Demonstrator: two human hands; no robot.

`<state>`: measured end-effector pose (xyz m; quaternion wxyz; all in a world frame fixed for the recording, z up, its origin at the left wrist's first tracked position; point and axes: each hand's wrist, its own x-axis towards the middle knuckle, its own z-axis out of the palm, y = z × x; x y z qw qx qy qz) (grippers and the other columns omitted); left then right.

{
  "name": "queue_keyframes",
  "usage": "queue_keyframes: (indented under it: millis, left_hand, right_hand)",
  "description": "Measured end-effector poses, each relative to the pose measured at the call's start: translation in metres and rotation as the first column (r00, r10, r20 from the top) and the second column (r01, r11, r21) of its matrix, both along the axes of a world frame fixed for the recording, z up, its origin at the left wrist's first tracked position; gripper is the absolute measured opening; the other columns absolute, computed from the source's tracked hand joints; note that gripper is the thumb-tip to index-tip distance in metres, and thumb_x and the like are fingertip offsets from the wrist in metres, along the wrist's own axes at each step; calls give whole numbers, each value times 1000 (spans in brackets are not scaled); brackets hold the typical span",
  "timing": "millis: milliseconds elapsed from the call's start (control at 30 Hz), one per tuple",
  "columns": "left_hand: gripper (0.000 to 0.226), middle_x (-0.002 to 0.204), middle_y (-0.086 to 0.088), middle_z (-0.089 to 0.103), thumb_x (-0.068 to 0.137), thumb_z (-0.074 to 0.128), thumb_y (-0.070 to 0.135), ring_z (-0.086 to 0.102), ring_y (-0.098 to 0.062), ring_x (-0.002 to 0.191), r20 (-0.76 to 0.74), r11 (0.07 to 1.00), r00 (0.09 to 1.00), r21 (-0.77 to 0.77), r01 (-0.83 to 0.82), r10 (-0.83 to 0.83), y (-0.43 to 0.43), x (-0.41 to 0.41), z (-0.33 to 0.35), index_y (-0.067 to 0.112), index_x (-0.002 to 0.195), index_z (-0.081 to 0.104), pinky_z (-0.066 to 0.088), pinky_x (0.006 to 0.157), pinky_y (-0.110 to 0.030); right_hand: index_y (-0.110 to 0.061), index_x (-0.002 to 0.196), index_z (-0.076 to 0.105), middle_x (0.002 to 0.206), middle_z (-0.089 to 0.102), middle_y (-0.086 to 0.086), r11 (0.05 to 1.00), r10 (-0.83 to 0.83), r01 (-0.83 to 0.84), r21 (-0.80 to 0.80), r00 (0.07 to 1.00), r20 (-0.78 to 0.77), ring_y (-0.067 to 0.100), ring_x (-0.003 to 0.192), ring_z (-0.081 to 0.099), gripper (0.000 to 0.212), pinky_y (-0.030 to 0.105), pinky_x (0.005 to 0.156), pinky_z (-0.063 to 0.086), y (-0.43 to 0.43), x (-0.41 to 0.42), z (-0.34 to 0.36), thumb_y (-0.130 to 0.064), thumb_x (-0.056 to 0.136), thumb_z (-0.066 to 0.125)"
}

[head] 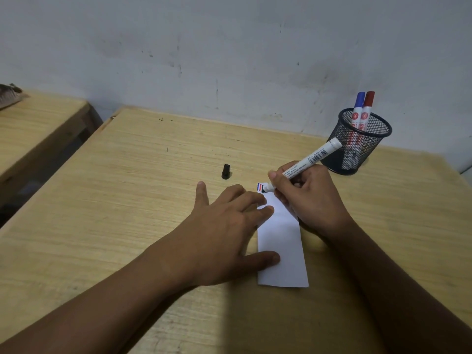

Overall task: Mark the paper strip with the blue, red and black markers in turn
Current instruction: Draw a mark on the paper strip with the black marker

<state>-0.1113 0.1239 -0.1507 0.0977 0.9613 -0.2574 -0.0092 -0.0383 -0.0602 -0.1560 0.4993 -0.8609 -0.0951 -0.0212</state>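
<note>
Right hand [310, 198]: closed in a writing grip on the black marker [305, 165], heel resting on the strip's right edge. The marker's barrel slanted up and away to the right, its butt end toward the cup; its nib pointed down and left, touching the strip's far end.

Left hand [224, 226]: open and flat, fingers spread, holding nothing. Two fingertips and the thumb pressed on the strip's left edge, pinning it to the table.

Strip [281, 251]: white paper, lying flat between the two hands, long axis running from the person toward the wall, leaning slightly left at the far end. A blue line, then a red line, showed at the far end, with a black mark just below them under the nib.

Cap [226, 171]: black, standing apart on the table, left of the strip's far end, beyond the left hand's fingers. The left hand was the nearer one to it.

Cup [356, 141]: black mesh, beyond and right of the right hand. The blue marker [358, 108] and red marker [367, 109] stood in it side by side, both capped.

Table [127, 200]: pale wood, against the wall.

Judgement: blue and red done; black stroke in hand, the last of the three. Recapping would likely follow, with the cap lying left of the nib.
</note>
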Motion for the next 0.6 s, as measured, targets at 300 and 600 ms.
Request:
queue_keyframes:
  millis: [300, 600]
  left_hand:
    - [73, 141, 22, 45, 78, 42, 80, 31, -2, 133, 45, 987, 998, -155, -39, 46, 0, -4, -2, 37, 136, 48, 19, 109, -67]
    - [46, 114, 9, 61, 87, 47, 60, 54, -17, 111, 175, 840, 835, -279, -466, 522, 14, 40, 10, 36, 125, 57, 28, 97, -48]
  right_hand:
    - [-5, 86, 69, 64, 65, 2, 880, -235, 200, 431, 972, 28, 6, 54, 59, 16, 17, 48, 47, -9, -6, 6, -17, 95, 65]
    - [-13, 79, 67, 61, 55, 5, 753, -214, 297, 587, 955, -208, 11, 46, 40, 15, 21, 38, 29, -14, -5, 24, -16, 93, 68]
